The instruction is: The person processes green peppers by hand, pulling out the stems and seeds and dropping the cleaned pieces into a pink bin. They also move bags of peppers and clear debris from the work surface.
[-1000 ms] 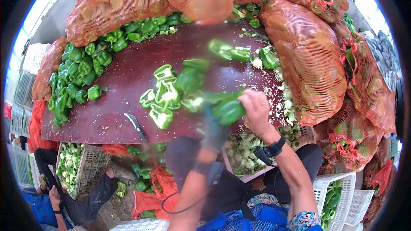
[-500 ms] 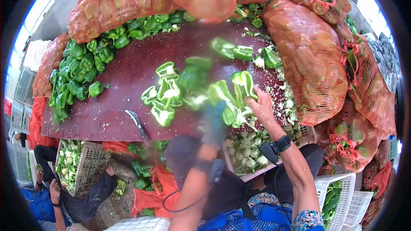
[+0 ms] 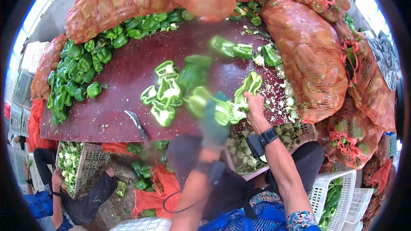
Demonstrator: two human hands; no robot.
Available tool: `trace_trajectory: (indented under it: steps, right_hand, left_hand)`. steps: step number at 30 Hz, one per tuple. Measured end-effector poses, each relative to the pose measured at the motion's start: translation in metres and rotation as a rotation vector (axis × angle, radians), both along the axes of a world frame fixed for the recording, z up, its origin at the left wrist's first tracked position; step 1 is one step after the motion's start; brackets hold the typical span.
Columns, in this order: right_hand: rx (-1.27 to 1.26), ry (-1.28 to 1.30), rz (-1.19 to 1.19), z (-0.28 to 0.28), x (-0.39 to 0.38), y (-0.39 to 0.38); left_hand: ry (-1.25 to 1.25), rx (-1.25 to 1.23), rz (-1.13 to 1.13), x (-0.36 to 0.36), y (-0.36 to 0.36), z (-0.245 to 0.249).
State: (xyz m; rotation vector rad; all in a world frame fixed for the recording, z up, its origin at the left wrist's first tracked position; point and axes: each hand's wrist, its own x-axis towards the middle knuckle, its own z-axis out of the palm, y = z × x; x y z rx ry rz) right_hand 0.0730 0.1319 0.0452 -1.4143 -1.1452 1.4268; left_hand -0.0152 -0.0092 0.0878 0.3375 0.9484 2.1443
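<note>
My right hand [image 3: 256, 108] grips a cut green bell pepper half [image 3: 248, 86], fingers closed on its near end, its pale hollow inside showing. My left hand [image 3: 214, 124], in a teal glove, is smeared; its fingers do not show clearly. Against it lies another pepper half [image 3: 223, 112], and whitish pepper core pieces [image 3: 238, 114] sit between the two hands. Further left, several opened halves [image 3: 169, 90] lie cut side up on the dark red table [image 3: 128, 81]. A blurred whole-looking pepper [image 3: 192, 77] is beyond my left hand.
A curved-blade knife [image 3: 136, 120] lies at the table's near edge. Whole peppers [image 3: 81, 62] are heaped at left. Mesh sacks [image 3: 304, 60] ring the far and right sides. Below the table stands a crate of cores [image 3: 244, 152]. Another person's hand [image 3: 57, 179] is at lower left.
My right hand has drawn down and slightly left with the pepper half, which has tilted. The pepper pieces beside my left hand have shifted, and that gloved hand sits slightly lower.
</note>
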Motion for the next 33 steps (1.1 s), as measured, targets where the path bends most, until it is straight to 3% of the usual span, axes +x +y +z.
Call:
trace_trajectory:
  steps: [5, 8, 9, 10, 12, 14, 15, 16, 18, 19, 20, 21, 23, 25, 28, 33]
  right_hand:
    - [0.037, -0.048, -0.028, 0.005, -0.021, 0.002]
    - [0.15, -0.382, -0.159, -0.014, -0.03, 0.012]
    - [0.167, -0.33, -0.201, -0.047, -0.021, 0.038]
    - [0.11, -0.401, -0.259, -0.031, -0.014, 0.039]
    - [0.254, -0.514, -0.075, -0.026, 0.001, 0.045]
    - [0.433, -0.749, -0.038, -0.012, -0.001, 0.041]
    - [0.822, -0.849, -0.105, -0.023, 0.0, 0.045]
    - [0.821, -0.798, 0.0, 0.001, -0.003, 0.036]
    - [0.802, -0.704, 0.223, 0.058, 0.001, 0.01]
    - [0.77, -0.465, 0.41, 0.079, 0.002, -0.005]
    - [0.695, -0.402, 0.584, 0.095, -0.001, -0.021]
    - [0.777, -0.524, 0.68, 0.103, -0.004, -0.035]
    - [0.876, -0.689, 0.795, 0.105, -0.008, -0.054]
    - [0.913, -0.77, 0.838, 0.104, -0.01, -0.064]
    - [0.891, -0.799, 0.779, 0.093, -0.013, -0.065]
    - [0.858, -0.763, 0.813, 0.085, -0.013, -0.057]
  left_hand:
    - [-0.082, -0.025, 0.073, -0.004, 0.004, -0.004]
    - [-0.138, 0.02, 0.117, -0.006, 0.001, 0.006]
    - [-0.143, 0.032, 0.126, -0.007, -0.001, 0.01]
    - [-0.103, 0.017, 0.082, -0.011, -0.003, 0.01]
    - [-0.038, -0.02, -0.009, -0.012, -0.01, 0.008]
    - [-0.114, 0.084, -0.047, -0.007, -0.007, 0.011]
    - [-0.144, 0.135, -0.069, -0.007, -0.006, 0.013]
    - [-0.174, 0.184, -0.087, -0.007, -0.005, 0.015]
    - [0.312, 0.064, 0.073, -0.001, -0.008, 0.017]
    - [0.509, -0.001, 0.13, 0.0, -0.009, 0.015]
    - [0.697, -0.07, 0.205, 0.001, -0.01, 0.013]
    - [0.839, -0.142, 0.259, -0.001, -0.01, 0.003]
    - [0.921, -0.195, 0.28, -0.003, -0.005, -0.014]
    - [0.798, -0.16, 0.215, -0.003, 0.003, -0.018]
    - [1.075, -0.218, 0.296, -0.001, -0.007, -0.005]
    - [0.744, -0.062, 0.055, 0.004, -0.01, 0.008]
